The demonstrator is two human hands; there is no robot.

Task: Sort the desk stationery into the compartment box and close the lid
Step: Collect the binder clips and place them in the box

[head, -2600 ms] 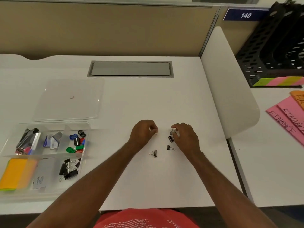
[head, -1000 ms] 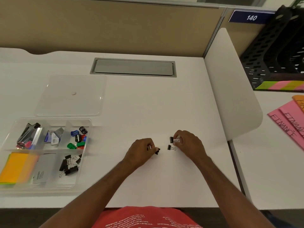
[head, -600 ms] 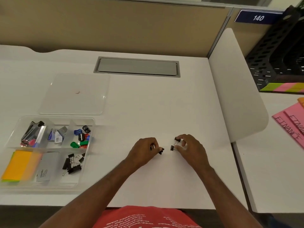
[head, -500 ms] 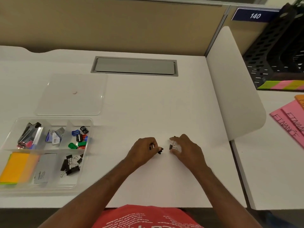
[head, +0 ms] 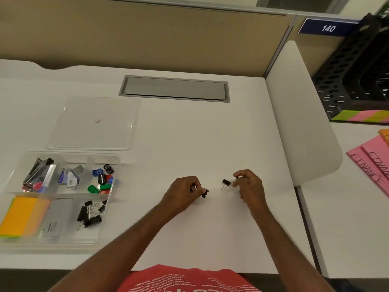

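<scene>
A clear compartment box sits at the desk's left, with black binder clips in its near right cell, coloured sharpeners behind them, and orange sticky notes at the near left. Its clear lid lies flat behind it. My left hand is closed on small black binder clips that poke out at the fingertips. My right hand pinches a small dark clip between thumb and forefinger. One more binder clip lies on the desk just left of those fingers.
A grey cable hatch is set into the desk at the back. A white divider panel stands on the right, with a black file tray and pink folders beyond it. The desk's front edge runs near my body.
My left hand dropped toward me and closed on the loose clip there. My right hand covered the clip beside it, then lifted away, leaving one clip on the desk.
</scene>
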